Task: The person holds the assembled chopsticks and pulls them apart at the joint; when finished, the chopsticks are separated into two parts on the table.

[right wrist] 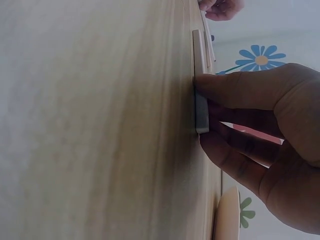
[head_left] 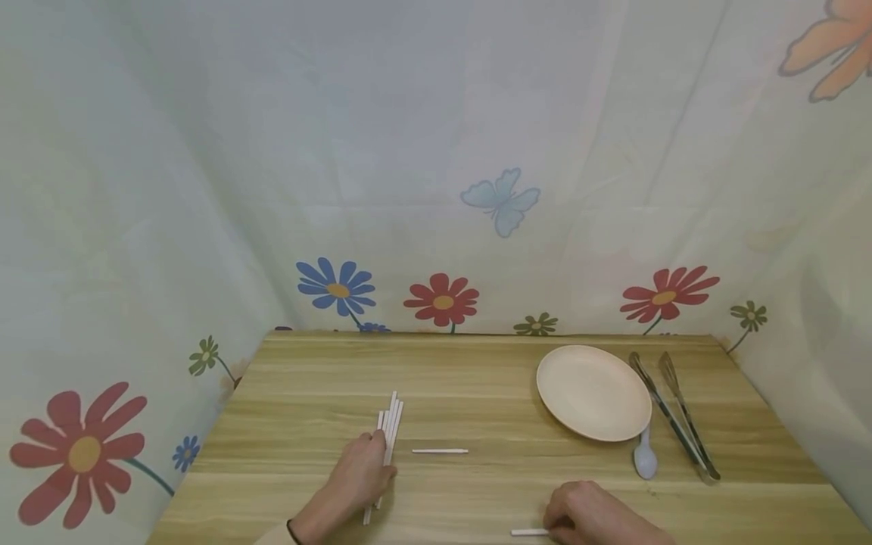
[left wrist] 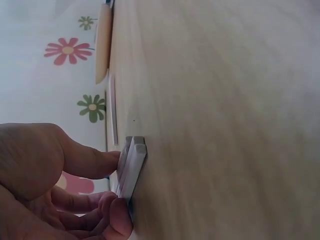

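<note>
A bunch of slim white sticks (head_left: 391, 428) lies on the table left of centre, pointing away from the person. My left hand (head_left: 359, 469) grips the bunch from its left side. In the left wrist view the thumb and curled fingers hold the squared-off sticks (left wrist: 133, 165) between them, low at the tabletop. Near the front edge, my right hand (head_left: 586, 511) pinches a single white stick (head_left: 527, 532) that points left. The right wrist view shows thumb and fingers on this stick (right wrist: 201, 100), close to the wood. Another white stick (head_left: 440, 451) lies crosswise between the hands, untouched.
A cream round plate (head_left: 593, 393) sits at the back right of the wooden table (head_left: 300, 378). A pale spoon (head_left: 645, 459) lies partly beneath its edge. Metal tongs (head_left: 689, 428) lie spread to the right of these. Flower-printed curtains (head_left: 409, 151) surround the table.
</note>
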### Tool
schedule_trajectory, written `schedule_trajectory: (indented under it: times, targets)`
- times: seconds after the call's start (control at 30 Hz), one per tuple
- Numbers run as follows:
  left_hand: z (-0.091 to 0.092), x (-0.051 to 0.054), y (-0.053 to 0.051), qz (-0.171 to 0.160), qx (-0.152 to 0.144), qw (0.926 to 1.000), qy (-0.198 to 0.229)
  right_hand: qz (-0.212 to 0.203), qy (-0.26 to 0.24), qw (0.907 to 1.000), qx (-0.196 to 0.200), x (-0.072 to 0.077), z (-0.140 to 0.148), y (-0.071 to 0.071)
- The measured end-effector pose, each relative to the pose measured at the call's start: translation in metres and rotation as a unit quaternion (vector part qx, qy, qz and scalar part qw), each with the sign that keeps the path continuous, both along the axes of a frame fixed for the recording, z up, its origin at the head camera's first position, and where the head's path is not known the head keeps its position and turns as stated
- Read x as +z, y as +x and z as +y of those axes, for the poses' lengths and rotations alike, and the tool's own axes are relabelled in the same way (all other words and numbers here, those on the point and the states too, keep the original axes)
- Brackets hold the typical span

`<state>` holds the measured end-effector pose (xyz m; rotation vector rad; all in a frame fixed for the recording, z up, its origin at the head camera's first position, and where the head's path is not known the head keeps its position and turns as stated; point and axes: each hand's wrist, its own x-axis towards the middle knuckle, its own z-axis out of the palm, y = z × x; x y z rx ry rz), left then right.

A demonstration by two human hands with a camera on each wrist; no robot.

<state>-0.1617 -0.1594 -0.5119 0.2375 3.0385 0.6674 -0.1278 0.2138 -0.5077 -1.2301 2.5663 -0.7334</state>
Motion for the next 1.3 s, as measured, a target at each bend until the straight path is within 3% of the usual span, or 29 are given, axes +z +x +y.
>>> schedule_trajectory:
  times: [0.23, 0.4, 0.8, 1.0, 1.13, 1.3]
  targets:
    - [-0.0028, 0.0019, -0.0021, 0.007, -0.013, 0.9999, 0.004, -0.009, 0.003, 0.9999, -0.008, -0.001, 0.0003, -0.0001]
    - [-0.0006, -0.0011, -0.0038, 0.009, -0.002, 0.9999, -0.005, -0.01, 0.004, 0.9999, -0.008, -0.0003, 0.0002, 0.0001]
    - [0.0068, 0.0, -0.0023, 0.054, 0.003, 0.9981, -0.03, 0.0, 0.007, 1.0, -0.003, 0.0, 0.0001, -0.0009]
    - [0.0049, 0.0051, -0.003, 0.031, -0.002, 0.999, -0.032, -0.012, 0.012, 0.9998, -0.01, 0.0014, -0.0008, -0.0001]
    - [0.003, 0.0063, -0.0024, 0.008, -0.002, 0.9998, -0.019, 0.007, 0.009, 0.9999, 0.005, 0.0006, -0.0006, -0.0007]
    - [0.0019, 0.0069, -0.0036, 0.003, -0.011, 0.9997, -0.021, 0.023, 0.009, 0.9996, 0.015, -0.0011, -0.0014, -0.0011]
